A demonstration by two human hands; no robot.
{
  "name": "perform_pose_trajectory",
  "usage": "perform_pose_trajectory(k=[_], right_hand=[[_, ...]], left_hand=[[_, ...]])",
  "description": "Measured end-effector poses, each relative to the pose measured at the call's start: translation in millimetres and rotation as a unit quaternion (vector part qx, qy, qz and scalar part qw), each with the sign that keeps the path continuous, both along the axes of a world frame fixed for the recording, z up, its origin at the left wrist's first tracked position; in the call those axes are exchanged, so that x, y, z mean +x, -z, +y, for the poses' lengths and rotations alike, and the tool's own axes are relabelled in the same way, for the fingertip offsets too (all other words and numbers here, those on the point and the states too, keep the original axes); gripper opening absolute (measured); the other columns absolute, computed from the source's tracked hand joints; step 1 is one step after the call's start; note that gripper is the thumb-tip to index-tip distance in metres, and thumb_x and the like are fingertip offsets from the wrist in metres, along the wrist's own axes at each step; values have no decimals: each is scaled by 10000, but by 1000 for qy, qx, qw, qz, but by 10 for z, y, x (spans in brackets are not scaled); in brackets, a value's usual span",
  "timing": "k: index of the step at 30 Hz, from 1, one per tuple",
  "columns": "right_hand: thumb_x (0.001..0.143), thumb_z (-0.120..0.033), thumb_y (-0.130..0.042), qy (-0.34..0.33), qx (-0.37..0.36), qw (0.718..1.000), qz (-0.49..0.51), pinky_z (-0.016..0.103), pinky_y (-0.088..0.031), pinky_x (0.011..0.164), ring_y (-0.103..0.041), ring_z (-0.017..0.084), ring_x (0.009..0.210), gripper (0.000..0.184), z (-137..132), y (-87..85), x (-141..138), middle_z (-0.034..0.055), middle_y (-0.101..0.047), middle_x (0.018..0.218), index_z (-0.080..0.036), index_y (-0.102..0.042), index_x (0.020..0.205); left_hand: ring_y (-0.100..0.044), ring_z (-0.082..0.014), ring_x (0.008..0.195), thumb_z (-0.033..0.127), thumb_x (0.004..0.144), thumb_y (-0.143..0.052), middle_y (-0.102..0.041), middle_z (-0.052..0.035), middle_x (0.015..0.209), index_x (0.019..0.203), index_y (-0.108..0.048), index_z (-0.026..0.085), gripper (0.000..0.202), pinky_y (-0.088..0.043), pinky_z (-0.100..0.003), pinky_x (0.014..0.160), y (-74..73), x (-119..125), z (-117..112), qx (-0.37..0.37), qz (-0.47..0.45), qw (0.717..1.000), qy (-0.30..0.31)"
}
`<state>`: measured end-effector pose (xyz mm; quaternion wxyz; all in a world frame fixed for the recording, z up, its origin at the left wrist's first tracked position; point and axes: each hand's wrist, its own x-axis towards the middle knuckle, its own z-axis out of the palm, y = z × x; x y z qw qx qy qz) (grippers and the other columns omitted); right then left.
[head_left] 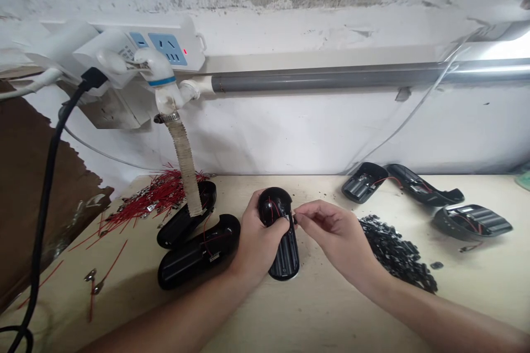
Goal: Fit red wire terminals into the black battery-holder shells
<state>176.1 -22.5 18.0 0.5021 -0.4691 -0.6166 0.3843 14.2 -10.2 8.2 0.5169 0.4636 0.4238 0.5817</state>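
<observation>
Right fingertips [301, 216] pressed together, pinching a tiny black piece [295, 220] at the edge of a black casing [285, 262]; right hand [337, 231] raised clear of the table [323, 309], likely for fine control. Left fingers [265, 220] curled around the casing's top, left hand [256, 242] gripping it upright, apparently to steady it against the pinch. Red wires [273, 212] inside the casing. Just right of it, a heap of small black parts [395, 253], seemingly placed for easy reach. Farther right, three more casings [472, 223]. To the left, two casings [199, 253] beside a heap of red-wired terminals [161, 198].
</observation>
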Motion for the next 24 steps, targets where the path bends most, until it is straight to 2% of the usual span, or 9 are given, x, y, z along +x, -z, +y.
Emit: perform_pose_trajectory(k=[7,17,24], right_hand=[[901,-445,-824,-17,-48,998,36,293,-593,753,-738,174,813,243,7,14,2,62,-797,888,-206,-816,945],[891,-494,-850,-31,-71,995,60,313,-557,773,-721,182,831,306,11,-2,-2,74,-793,881,-195,-819,943],[795,-510,-928,-31,-123,986,111,321,-550,809,-703,178,829,339,14,-20,-8,77,-800,884,-196,-840,890]], left_hand=[[-593,-143,768,149,729,-699,-639,-1,888,1033,-623,182,315,-549,-284,723,40,1,-8,4,-10,1000,10],[-626,-151,822,167,718,-722,-634,3,902,1044,-621,189,342,-530,-266,728,15,-7,-19,-22,-31,999,24],[-641,-154,779,186,720,-718,-632,0,886,999,-608,180,299,-556,-287,719,11,-6,-1,-31,-20,999,24]])
